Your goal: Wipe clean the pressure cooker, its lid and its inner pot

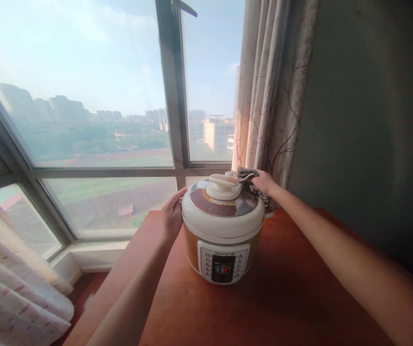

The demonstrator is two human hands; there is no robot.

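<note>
A white and gold electric pressure cooker [224,230] stands upright on a reddish-brown wooden table, its control panel facing me. Its lid has a shiny top and a white knob [223,186] in the middle. My left hand [172,214] holds the cooker's left side near the lid rim, fingers against the edge and partly hidden. In my right hand [264,182] is a bunched grey patterned cloth [247,174], closed in the fingers. The cloth lies over the back right of the lid, and part of it hangs down by the right side handle [269,212].
The wooden table [177,307] reaches toward a large window with grey frames [173,86]. A curtain [271,86] hangs behind the cooker to the right, another curtain [15,283] at the lower left. A dark wall [372,120] borders the right.
</note>
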